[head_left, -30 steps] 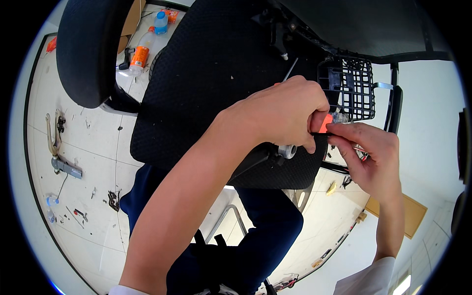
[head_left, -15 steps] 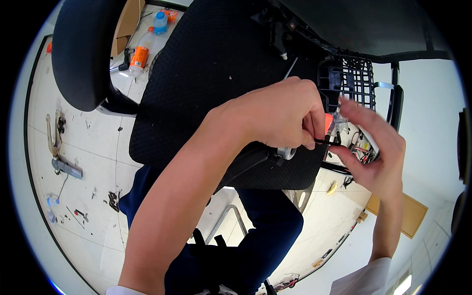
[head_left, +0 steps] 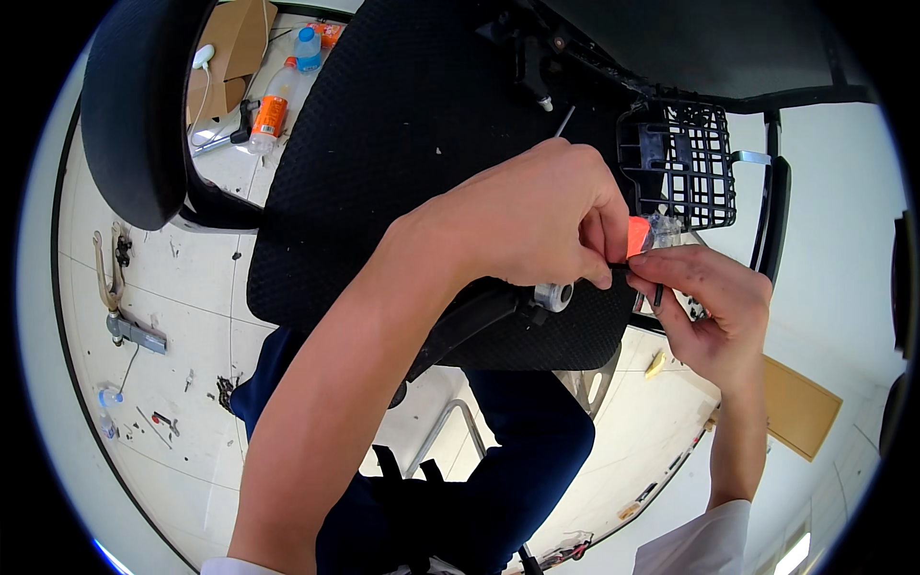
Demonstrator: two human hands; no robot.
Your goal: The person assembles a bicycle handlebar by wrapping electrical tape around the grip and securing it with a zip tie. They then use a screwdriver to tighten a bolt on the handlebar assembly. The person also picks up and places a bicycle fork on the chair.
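I see their bare L hand (head_left: 537, 216) w/ grip closed on a thin, bent black stick (head_left: 620, 267); bare R hand (head_left: 719, 305) pinches it too; it's over the black cloth chair seat (head_left: 364, 163), nr a black grid basket (head_left: 654, 146).

No readable text; print on orange bottle label (head_left: 271, 116) too small.

Bright indoor light; a white light strip (head_left: 793, 555) glares at lower right; tiled floor (head_left: 206, 321) curves toward black fisheye edges.
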